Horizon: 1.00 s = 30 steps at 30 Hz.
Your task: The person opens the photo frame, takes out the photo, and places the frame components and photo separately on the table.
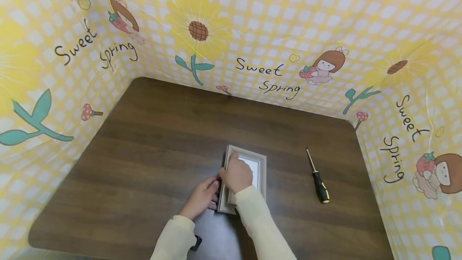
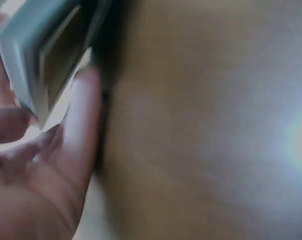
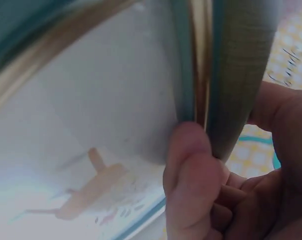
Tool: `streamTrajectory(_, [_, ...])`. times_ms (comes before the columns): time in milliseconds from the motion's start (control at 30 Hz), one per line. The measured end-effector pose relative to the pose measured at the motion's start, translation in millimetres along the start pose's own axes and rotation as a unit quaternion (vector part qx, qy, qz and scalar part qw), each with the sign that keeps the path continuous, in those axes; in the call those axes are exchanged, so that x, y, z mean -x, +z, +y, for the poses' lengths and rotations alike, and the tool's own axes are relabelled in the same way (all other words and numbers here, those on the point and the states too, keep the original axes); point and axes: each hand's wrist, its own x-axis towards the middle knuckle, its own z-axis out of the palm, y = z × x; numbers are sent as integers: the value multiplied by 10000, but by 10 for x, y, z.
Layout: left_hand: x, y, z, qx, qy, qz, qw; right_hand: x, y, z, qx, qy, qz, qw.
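Note:
A picture frame [image 1: 264, 171] with a pale, stepped border stands before me in the middle of the table, its left edge raised. My left hand [image 1: 202, 198] holds that edge from the side, and the left wrist view shows its fingers [image 2: 83, 115] reaching along the underside. Reaching over the front, my right hand [image 1: 238, 173] grips the left border; in the right wrist view a fingertip [image 3: 190, 145] presses against the inner moulding. The white glossy panel [image 3: 106, 90] inside the frame carries a faint brownish shape. Part of the panel is hidden behind my right hand in the head view.
To the right lies a screwdriver [image 1: 320, 185] with a black and yellow handle, its tip pointing away from me. The dark wooden table [image 1: 144, 139] has rounded corners. Yellow checked sheeting [image 1: 252, 31] with flowers and printed words rises around its back and sides.

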Motion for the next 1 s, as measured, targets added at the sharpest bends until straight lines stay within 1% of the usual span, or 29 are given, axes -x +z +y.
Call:
streamTrajectory(33, [-34, -11, 11, 313, -63, -269, 9991, -3, -61, 6, -125, 66, -50, 9999])
streamTrajectory(100, [-90, -24, 40, 681, -154, -765, 9946, -7, -174, 15, -414, 186, -84, 9989])
streamTrajectory(167, [-130, -20, 78, 895, -223, -1107, 9896, -11, -262, 18, -602, 257, -66, 9978])
streamTrajectory(200, [-143, -11, 101, 965, -235, -1185, 9880, -13, -300, 14, -692, 267, -36, 9972])
streamTrajectory(233, [-154, 4, 121, 1022, -232, -1197, 9873, -12, -335, 7, -754, 274, -14, 9968])
streamTrajectory(333, [-172, 73, 193, 986, -45, -858, 9914, -19, -399, -15, -775, 244, 57, 9967])
streamTrajectory(400, [-175, 129, 236, 805, 213, -533, 9951, -24, -425, -19, -730, 258, 107, 9969])
streamTrajectory(467, [-179, 182, 266, 634, 430, -321, 9965, -27, -447, -9, -656, 334, 132, 9972])
streamTrajectory(500, [-182, 206, 274, 571, 533, -270, 9966, -29, -458, 1, -633, 377, 153, 9972])
streamTrajectory(600, [-193, 257, 283, 549, 703, -260, 9957, -35, -501, 31, -598, 481, 128, 9970])
streamTrajectory(700, [-207, 286, 277, 778, 661, -412, 9939, -47, -542, 46, -589, 446, 99, 9972])
streamTrajectory(833, [-229, 335, 281, 1123, 523, -658, 9901, -39, -587, 52, -582, 380, 101, 9975])
streamTrajectory(933, [-253, 397, 302, 1276, 445, -593, 9891, -4, -614, 51, -581, 266, -7, 9980])
streamTrajectory(1000, [-274, 443, 323, 1455, 424, -449, 9874, 25, -631, 48, -594, 160, -114, 9980])
